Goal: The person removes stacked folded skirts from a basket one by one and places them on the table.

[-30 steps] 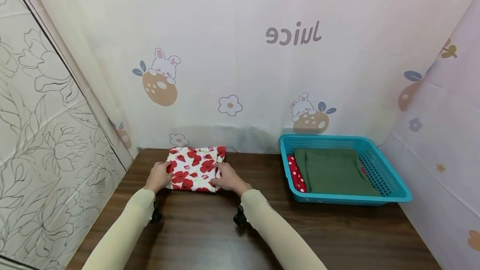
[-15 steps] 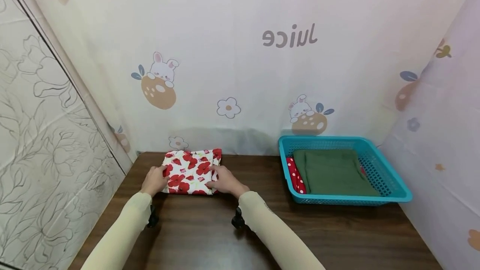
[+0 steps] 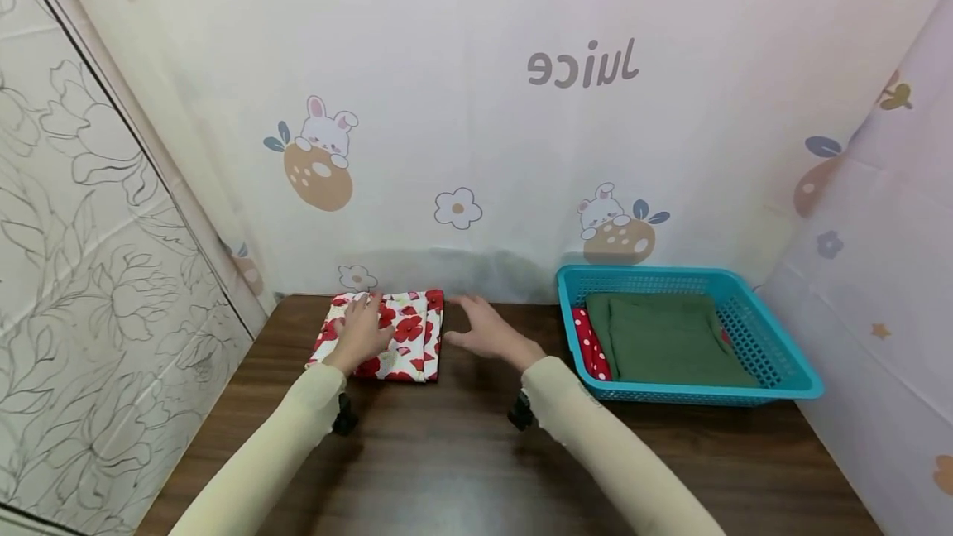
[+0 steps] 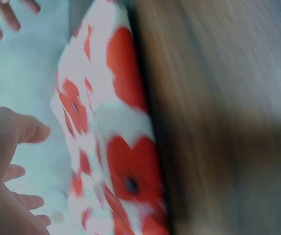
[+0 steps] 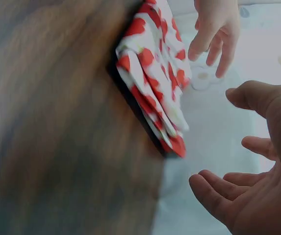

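Observation:
A folded white cloth (image 3: pixel 408 346) printed with red flowers lies at the back left of the table. Its layered edge shows in the right wrist view, where the folded stack (image 5: pixel 155 73) is slightly loose. My left hand (image 3: pixel 362 336) hovers over the cloth's left half, fingers apart and holding nothing; the left wrist view has the same hand (image 4: pixel 8 166) clear of the fabric. Just off the cloth's right edge is my right hand (image 3: pixel 487 332), with thumb and fingers spread. Nothing is between the right hand's fingers (image 5: pixel 214 188).
On the right of the brown wooden table (image 3: pixel 447 453) stands a turquoise plastic basket (image 3: pixel 774 337). It contains a folded dark green cloth (image 3: pixel 663 342) and a red cloth with white dots (image 3: pixel 591 346). A printed curtain (image 3: pixel 476 147) hangs behind the table.
Both hands have let go of the flowered cloth's sides. The left hand has moved right, over the cloth, and the right hand has moved right, away from it.

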`<state>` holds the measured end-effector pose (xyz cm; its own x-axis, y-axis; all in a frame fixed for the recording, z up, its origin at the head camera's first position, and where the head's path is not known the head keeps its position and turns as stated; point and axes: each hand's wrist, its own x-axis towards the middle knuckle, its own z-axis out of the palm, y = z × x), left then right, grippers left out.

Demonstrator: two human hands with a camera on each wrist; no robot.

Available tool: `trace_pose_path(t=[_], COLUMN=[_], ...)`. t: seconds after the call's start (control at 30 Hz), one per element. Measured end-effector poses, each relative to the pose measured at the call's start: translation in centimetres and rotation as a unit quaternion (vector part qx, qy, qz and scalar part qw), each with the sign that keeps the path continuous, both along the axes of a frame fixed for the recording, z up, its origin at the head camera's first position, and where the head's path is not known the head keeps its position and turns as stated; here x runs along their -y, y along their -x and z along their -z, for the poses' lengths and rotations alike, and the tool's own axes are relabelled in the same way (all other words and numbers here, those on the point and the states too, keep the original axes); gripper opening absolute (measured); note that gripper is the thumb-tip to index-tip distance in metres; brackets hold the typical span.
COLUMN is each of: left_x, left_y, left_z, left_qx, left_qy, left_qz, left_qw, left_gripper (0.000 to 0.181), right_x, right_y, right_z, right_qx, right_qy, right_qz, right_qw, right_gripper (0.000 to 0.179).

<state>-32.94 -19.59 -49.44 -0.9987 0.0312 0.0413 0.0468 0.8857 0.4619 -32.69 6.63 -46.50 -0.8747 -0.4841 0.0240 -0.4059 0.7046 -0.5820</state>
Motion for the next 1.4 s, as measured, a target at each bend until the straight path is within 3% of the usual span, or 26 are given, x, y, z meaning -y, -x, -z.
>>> trace_pose_path(t=[0.23,0.43,0.73,0.93,1.1,1.23,1.4], left_x=[-4.3,-7.4,-12.1,-15.8,-18.8,-21.2,-24.3], left_y=[-0.3,-0.5,-1.7,-2.2,-2.4,-2.7,-3.1], left_z=[-2.3,-4.1,-5.5,-6.5,-7.6,-8.2,-8.3], left_qx=[-0.050,-0.089,-0.085,-0.078,-0.078,-0.085,-0.097], left_qy=[0.007,0.084,0.168,0.180,0.160,0.161,0.176], left_qz=[0.069,0.111,0.168,0.192,0.219,0.234,0.255], left_qw=[0.9963,0.9863,0.9675,0.9617,0.9595,0.9550,0.9457], left_gripper=[0.083,0.089,0.106,0.110,0.110,0.111,0.112], right_x=[-3.0,-6.9,-14.8,-20.4,-24.8,-27.6,-30.6], right_y=[0.0,-0.3,-1.0,-1.3,-2.0,-2.8,-3.7], right_z=[-3.7,-6.5,-7.8,-8.1,-8.1,-7.6,-6.6], right_qx=[-0.050,-0.116,-0.169,-0.155,-0.104,-0.073,-0.072], right_qy=[-0.072,-0.128,-0.155,-0.183,-0.230,-0.258,-0.274], right_qz=[-0.010,0.002,0.047,0.079,0.123,0.140,0.155], right_qw=[0.9961,0.9849,0.9723,0.9676,0.9598,0.9532,0.9464], right_gripper=[0.074,0.071,0.078,0.090,0.105,0.117,0.121])
